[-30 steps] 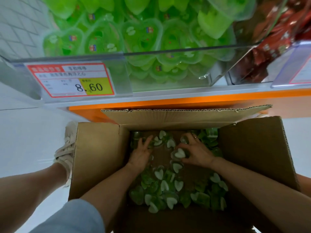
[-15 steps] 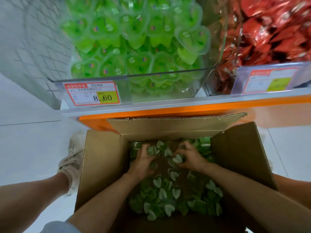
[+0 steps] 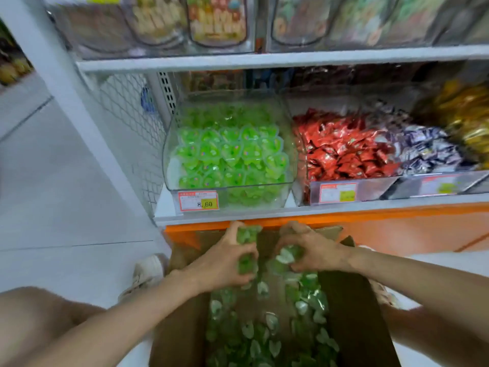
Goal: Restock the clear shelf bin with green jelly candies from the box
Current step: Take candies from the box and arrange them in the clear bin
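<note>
While your left hand (image 3: pixel 225 258) and right hand (image 3: pixel 309 250) each clutch a fistful of green jelly candies (image 3: pixel 247 234) above the box (image 3: pixel 349 313) — more lie inside — the part-filled clear shelf bin (image 3: pixel 172 170) stands at twelve o'clock.

**Blur and cut-offs**

We see the top-shelf packets (image 3: pixel 217 19) only as blur; the middle price tag (image 3: pixel 337 192) is unreadable. The box (image 3: pixel 352 313) runs off the bottom edge. Blur smears the candies (image 3: pixel 247 235) in our left hand (image 3: pixel 225 260) beyond counting.
</note>
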The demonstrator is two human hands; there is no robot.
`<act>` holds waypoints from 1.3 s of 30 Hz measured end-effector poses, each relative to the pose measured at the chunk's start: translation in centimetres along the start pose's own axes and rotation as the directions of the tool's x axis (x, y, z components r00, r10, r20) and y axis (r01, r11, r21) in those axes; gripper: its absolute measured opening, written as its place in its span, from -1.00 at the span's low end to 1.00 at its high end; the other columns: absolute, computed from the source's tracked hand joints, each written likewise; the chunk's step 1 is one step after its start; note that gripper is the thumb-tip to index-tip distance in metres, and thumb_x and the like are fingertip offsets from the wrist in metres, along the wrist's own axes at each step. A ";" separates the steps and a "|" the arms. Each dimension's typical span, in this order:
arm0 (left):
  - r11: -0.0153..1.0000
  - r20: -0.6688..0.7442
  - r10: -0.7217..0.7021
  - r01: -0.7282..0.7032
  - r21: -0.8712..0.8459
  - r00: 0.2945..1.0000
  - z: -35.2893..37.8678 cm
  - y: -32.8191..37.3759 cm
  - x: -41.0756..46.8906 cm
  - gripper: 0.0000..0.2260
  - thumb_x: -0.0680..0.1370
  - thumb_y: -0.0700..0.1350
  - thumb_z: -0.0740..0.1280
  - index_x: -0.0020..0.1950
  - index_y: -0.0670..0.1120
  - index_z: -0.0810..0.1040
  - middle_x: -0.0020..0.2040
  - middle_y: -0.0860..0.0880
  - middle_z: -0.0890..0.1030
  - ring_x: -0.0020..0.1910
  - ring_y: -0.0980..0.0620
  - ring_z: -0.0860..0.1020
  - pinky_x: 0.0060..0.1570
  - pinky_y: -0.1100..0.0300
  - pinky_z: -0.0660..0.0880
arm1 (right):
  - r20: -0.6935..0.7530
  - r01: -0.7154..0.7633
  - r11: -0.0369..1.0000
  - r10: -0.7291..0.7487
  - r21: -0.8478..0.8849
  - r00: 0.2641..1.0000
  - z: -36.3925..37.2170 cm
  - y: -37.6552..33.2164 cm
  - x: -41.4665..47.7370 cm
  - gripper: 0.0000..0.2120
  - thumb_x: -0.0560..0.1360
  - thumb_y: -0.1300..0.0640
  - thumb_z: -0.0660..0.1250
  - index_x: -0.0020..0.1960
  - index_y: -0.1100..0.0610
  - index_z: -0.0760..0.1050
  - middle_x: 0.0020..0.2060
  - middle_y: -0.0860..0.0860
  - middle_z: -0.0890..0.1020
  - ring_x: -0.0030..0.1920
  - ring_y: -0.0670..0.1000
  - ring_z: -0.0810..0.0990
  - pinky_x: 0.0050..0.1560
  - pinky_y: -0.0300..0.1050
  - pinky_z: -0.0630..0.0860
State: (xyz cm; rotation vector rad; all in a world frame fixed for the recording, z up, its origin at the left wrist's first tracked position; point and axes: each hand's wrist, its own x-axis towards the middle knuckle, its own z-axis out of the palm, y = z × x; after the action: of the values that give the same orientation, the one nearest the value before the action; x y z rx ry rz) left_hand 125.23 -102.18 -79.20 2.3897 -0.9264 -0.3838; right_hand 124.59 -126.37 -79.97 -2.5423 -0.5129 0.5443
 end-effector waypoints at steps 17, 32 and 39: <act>0.978 -0.377 -0.207 0.197 -0.066 0.903 -17.0 -0.2 16.4 -0.69 0.46 -0.06 0.44 0.14 -0.13 0.54 0.19 -0.11 0.56 0.20 -0.05 0.49 -0.07 0.34 0.29 | -0.328 0.224 0.970 -0.183 0.091 0.927 -6.7 -4.7 -2.7 -0.60 0.34 0.06 0.50 -0.03 -0.35 0.43 0.25 -0.25 0.23 0.26 -0.45 0.18 0.10 -0.60 0.19; 0.980 -0.440 -0.169 0.197 0.019 0.882 -18.5 -0.5 13.2 -0.49 0.39 0.19 0.29 0.28 0.03 0.48 0.29 -0.09 0.50 0.30 -0.11 0.40 0.34 0.09 0.26 | -0.464 0.318 0.922 -0.186 0.222 0.866 -10.0 -7.7 -1.6 -0.65 0.33 0.16 0.52 -0.02 -0.20 0.55 0.23 -0.18 0.31 0.20 -0.37 0.32 0.00 -0.49 0.39; 0.989 -0.290 -0.019 -0.025 -0.146 0.957 -15.3 3.5 3.9 -0.51 0.44 -0.33 0.36 0.30 0.00 0.35 0.26 0.13 0.42 0.19 0.22 0.41 0.18 0.33 0.36 | -0.636 0.305 0.902 -0.046 0.305 0.770 -12.0 -9.8 2.7 -0.68 0.34 0.13 0.51 -0.07 -0.23 0.52 0.16 -0.04 0.39 0.21 -0.15 0.39 0.21 -0.21 0.38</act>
State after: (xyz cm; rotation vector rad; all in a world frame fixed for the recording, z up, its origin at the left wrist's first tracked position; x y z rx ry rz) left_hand 132.90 -101.17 -65.01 2.2306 -0.7398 -0.0904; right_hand 129.94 -121.80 -65.94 -2.0745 -0.3462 -0.2563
